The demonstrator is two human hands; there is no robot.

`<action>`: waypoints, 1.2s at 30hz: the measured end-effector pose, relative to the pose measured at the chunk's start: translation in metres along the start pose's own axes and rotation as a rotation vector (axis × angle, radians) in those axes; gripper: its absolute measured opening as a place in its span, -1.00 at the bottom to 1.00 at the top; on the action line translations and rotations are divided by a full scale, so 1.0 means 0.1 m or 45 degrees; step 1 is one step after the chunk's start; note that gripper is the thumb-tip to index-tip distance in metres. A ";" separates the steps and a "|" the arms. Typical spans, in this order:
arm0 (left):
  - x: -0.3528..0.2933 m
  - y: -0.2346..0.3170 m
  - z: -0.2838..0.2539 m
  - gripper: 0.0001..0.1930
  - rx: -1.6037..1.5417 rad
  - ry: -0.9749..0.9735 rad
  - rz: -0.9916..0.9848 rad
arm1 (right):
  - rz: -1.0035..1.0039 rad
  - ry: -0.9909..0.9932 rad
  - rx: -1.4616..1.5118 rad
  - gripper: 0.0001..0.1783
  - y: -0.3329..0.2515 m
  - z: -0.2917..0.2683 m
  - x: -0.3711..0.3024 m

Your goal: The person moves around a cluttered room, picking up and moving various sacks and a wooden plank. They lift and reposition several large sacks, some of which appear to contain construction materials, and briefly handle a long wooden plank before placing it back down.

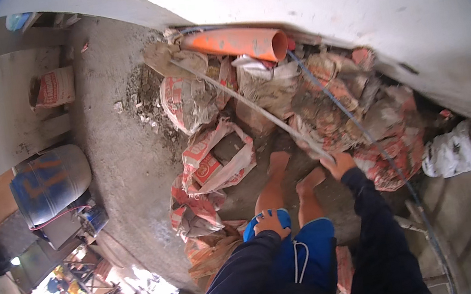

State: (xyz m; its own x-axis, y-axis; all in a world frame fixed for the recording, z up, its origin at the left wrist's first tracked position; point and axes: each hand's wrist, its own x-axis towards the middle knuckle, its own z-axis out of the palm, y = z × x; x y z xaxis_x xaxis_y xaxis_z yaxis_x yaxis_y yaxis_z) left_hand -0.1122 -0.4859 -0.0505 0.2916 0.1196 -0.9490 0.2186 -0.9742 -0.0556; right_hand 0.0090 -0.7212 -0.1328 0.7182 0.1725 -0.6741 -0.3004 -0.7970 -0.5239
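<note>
My right hand [339, 165] is closed round the end of a long pale handle [254, 106]. It slants up and left to a flat, dust-coated blade [159, 60] like a shovel's, resting near the sacks by the wall. My left hand [271, 224] lies over my left thigh, on the blue shorts [312, 247], fingers apart and holding nothing. Beyond my bare feet, a torn red-and-white sack [206, 172] lies gaping. A fuller sack [187, 102] sits beside the blade.
An orange pipe [238, 44] lies along the white wall. Dusty, crumpled sacks [334, 92] are heaped beneath it, crossed by a bluish pole [360, 125]. A white plastic bag [449, 151] lies right. At left are a blue drum [53, 181] and another sack [53, 88].
</note>
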 end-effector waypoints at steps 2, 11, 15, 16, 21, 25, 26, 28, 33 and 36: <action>-0.10 -0.03 -0.03 -0.27 0.026 0.049 0.026 | 0.186 0.013 -0.141 -0.34 -0.14 -0.23 -0.42; -0.52 -0.28 -0.22 -0.53 -0.306 0.163 0.285 | 0.383 -0.159 -0.496 -0.30 -0.96 -0.93 -1.70; -0.55 -0.55 -0.29 -0.59 -0.553 0.321 0.413 | 0.178 0.084 -0.629 -0.38 -1.27 -1.22 -1.97; -0.56 -0.61 -0.30 -0.60 -0.619 0.327 0.394 | 0.150 0.136 -0.661 -0.41 -1.34 -1.29 -2.01; -0.61 -0.84 -0.32 -0.65 -0.779 0.348 0.396 | -0.041 0.280 -0.791 -0.58 -1.55 -1.65 -1.95; -0.56 -0.94 -0.28 -0.67 -0.884 0.340 0.334 | 0.008 0.317 -0.927 -0.67 -1.32 -1.88 -1.77; -0.54 -0.96 -0.27 -0.67 -0.916 0.352 0.344 | 0.039 0.337 -0.958 -0.70 -1.20 -1.91 -1.73; -0.51 -0.99 -0.26 -0.69 -0.976 0.338 0.331 | 0.250 0.397 -0.946 -0.73 -0.97 -1.97 -1.62; -0.56 -1.04 -0.32 -0.71 -1.030 0.328 0.344 | 0.465 0.451 -0.821 -0.75 -0.77 -1.88 -1.54; -0.60 -1.03 -0.38 -0.72 -1.051 0.292 0.320 | 0.411 0.383 -0.836 -0.72 -0.96 -1.81 -1.65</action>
State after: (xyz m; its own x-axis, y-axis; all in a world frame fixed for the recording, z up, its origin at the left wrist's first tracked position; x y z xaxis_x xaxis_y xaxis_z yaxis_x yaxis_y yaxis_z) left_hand -0.1173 -0.3855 0.0240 0.5809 0.0428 -0.8129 0.6984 -0.5392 0.4707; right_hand 0.0335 -0.7783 0.1228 0.8258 -0.2150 -0.5214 -0.1583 -0.9757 0.1516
